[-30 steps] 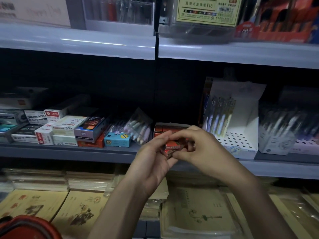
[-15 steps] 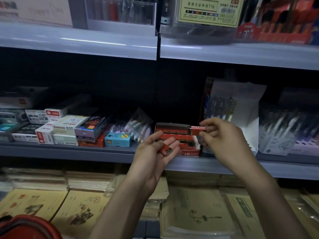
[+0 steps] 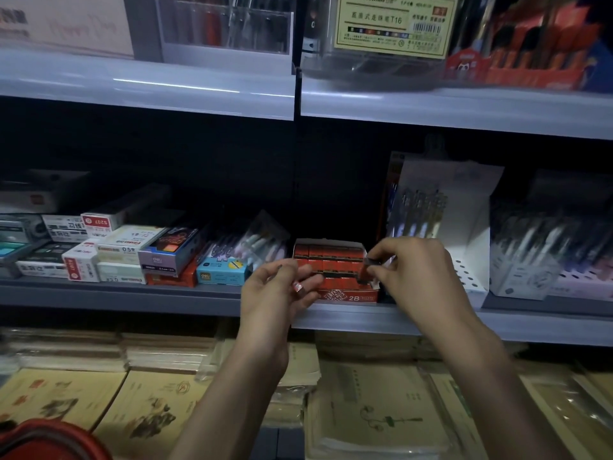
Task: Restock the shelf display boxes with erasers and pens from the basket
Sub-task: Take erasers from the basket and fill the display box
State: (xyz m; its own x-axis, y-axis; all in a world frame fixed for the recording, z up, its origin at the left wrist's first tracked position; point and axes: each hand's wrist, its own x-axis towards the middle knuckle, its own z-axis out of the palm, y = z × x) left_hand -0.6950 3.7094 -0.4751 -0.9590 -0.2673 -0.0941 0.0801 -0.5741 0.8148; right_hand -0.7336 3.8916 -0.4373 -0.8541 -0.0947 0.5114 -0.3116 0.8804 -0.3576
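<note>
Eraser (image 3: pixel 365 271) number one is pinched between the thumb and fingertips (image 3: pixel 381 253) of the person's right hand (image 3: pixel 421 280), right at the front right corner of the red 2B display box (image 3: pixel 345 296) on the middle shelf (image 3: pixel 132 295). Looks like the slotting-in step, so the next move probably needs it lined up with a gap in the rows and pressed down flat. The left hand (image 3: pixel 272 293) hangs just in front of the box, fingers (image 3: pixel 306 273) loosely curled round a spare eraser (image 3: pixel 297 287). The red basket (image 3: pixel 49 439) sits bottom left, well apart.
</note>
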